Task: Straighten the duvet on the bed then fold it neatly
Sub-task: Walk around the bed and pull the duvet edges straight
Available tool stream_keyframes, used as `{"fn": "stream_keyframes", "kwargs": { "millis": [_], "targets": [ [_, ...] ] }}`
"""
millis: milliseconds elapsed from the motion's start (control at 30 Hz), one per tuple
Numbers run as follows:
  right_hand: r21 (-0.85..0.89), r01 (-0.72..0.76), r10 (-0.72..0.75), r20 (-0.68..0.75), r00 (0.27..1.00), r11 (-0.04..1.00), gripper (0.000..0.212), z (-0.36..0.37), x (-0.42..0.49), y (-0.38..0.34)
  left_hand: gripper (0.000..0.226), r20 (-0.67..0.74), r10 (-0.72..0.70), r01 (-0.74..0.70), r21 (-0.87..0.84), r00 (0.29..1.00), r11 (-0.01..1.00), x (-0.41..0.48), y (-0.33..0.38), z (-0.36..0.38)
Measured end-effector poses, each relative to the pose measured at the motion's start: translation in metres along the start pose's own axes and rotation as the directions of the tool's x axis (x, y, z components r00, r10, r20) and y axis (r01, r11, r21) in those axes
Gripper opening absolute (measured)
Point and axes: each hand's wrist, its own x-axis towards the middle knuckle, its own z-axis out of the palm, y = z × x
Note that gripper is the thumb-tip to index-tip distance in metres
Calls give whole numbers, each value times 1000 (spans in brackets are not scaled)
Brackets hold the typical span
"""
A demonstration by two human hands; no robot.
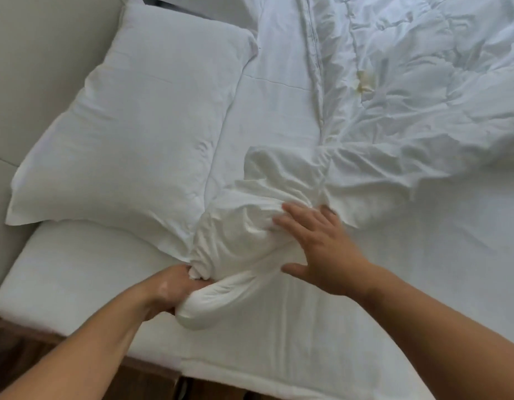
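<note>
A white-sheeted bed [423, 284] runs out of view at the far and right sides. Its crumpled, puffy white duvet [423, 96] fills the far right corner and is cut off there; one twisted end trails to the near edge. A plump white rectangular pillow [134, 125] lies at the left edge. The left hand [174, 290] clenches that end, fingertips buried in cloth; the right hand [316, 243] presses it, fingers splayed, gripping nothing.

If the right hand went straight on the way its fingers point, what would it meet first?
The bunched duvet, which its fingertips touch now; past that fold, probably the pillow, though depth is unclear.
</note>
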Motion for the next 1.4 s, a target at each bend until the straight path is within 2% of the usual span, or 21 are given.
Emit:
{"fn": "stream_keyframes", "kwargs": {
  "millis": [67,100,133,200,233,267,333,367,400,433,467,500,567,667,733,867,1000,1100,1300,1333,1400],
  "targets": [
    [-97,-20,23,28,999,995,97,14,-10,4,32,-27,-166,167,29,986,986,11,-18,-16],
    [-127,-88,89,3,996,988,98,21,-16,11,38,-105,-209,214,39,972,976,20,-24,-18],
    [-135,-182,176,-53,983,974,95,26,-23,21,46,-214,-203,222,66,955,973,31,-29,-16],
    [-41,-381,371,-150,916,924,77,39,-34,43,58,-430,-77,133,101,899,986,51,-34,-5],
    [12,-458,457,-86,885,889,70,46,-37,52,64,-488,-28,54,41,872,998,55,-35,4],
    [31,-516,514,46,856,856,68,55,-39,57,69,-514,-3,-33,-60,858,998,59,-37,13],
    [95,-602,555,298,777,793,76,80,-37,61,78,-471,35,-151,-212,882,966,63,-40,32],
    [229,-671,569,382,728,705,80,93,-33,60,79,-428,51,-179,-265,902,948,65,-43,42],
    [434,-733,587,440,679,523,80,103,-26,57,77,-386,58,-191,-316,921,929,66,-46,52],
    [615,-743,605,494,625,265,75,113,-16,53,75,-352,56,-192,-364,934,912,68,-48,60],
    [732,-681,609,527,594,31,62,122,-5,48,74,-337,43,-185,-401,940,897,72,-50,67],
    [792,-595,613,540,577,-138,53,129,7,44,74,-340,24,-173,-416,940,893,76,-53,72],
    [832,-449,610,548,572,-326,37,139,27,36,74,-346,-5,-148,-415,938,898,82,-55,80],
    [807,-362,555,586,590,-467,28,140,43,27,51,-357,-16,-119,-351,934,929,90,-48,82],
    [796,-385,543,602,585,-468,30,141,44,24,35,-379,-13,-99,-274,925,957,91,-42,85],
    [823,-392,553,567,611,-411,26,144,38,18,54,-465,1,-91,-172,885,981,90,-44,92],
    [898,-315,599,440,669,-308,23,152,6,32,58,-566,4,-83,-114,824,990,90,-51,95],
    [936,-289,663,346,663,-199,23,162,-44,45,55,-596,7,-67,-79,803,995,88,-59,103],
    [836,-533,843,189,503,130,42,159,-203,44,57,-554,94,-21,137,827,990,65,-62,149],
    [804,-580,875,179,449,134,43,163,-232,36,57,-521,114,-19,184,846,983,61,-62,162],
    [737,-674,926,212,314,60,42,182,-281,20,59,-444,133,3,291,886,957,57,-66,190]
  ]
}}
